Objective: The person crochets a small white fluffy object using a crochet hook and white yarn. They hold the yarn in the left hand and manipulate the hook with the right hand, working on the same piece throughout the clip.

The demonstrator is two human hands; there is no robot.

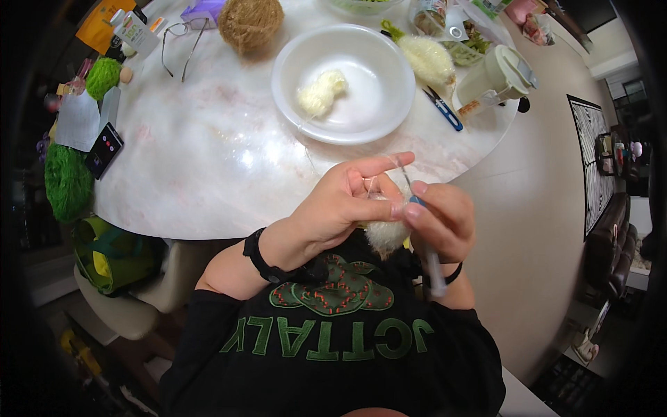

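Between my hands, in front of my chest, hangs a fuzzy cream crocheted piece (385, 235). My left hand (346, 195) pinches its upper edge, index finger stretched out with thin yarn over it. In my right hand (443, 219) is a crochet hook (405, 174) with a blue part near the fingers and a pale handle; its metal shaft meets the yarn by my left index finger. A white plastic basin (344, 133) stands beyond my hands, holding a small bundle of cream yarn (321, 94). Blue thread snips (443, 109) lie right of the basin.
A cream fuzzy stuffed piece (428, 58) and a lidded pitcher (490, 73) are at the back right. Behind are a brown yarn ball (250, 23) and eyeglasses (185, 31). Along the left edge are a phone (104, 151) and green yarn (68, 182). A chair (117, 313) stands below.
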